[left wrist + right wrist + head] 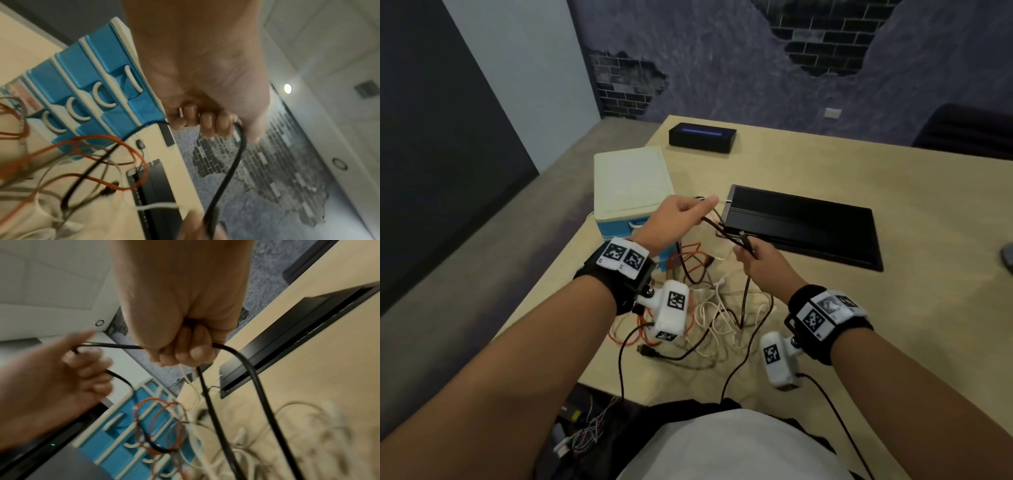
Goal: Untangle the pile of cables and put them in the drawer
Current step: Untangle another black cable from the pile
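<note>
A tangled pile of orange, white and black cables lies on the beige table in front of me. My left hand is raised above it and pinches a black cable. My right hand grips the same black cable a short way along, and the rest hangs down into the pile. In the left wrist view the left hand's curled fingers hold the black cable. My right hand is fisted round the black cable. The drawer unit, white with blue fronts, stands at the table's left edge.
A black recessed cable tray sits in the table just beyond my hands. Farther back on the table stands a black box. A dark chair is at the far right. Loose gear and wires lie below the table's near edge.
</note>
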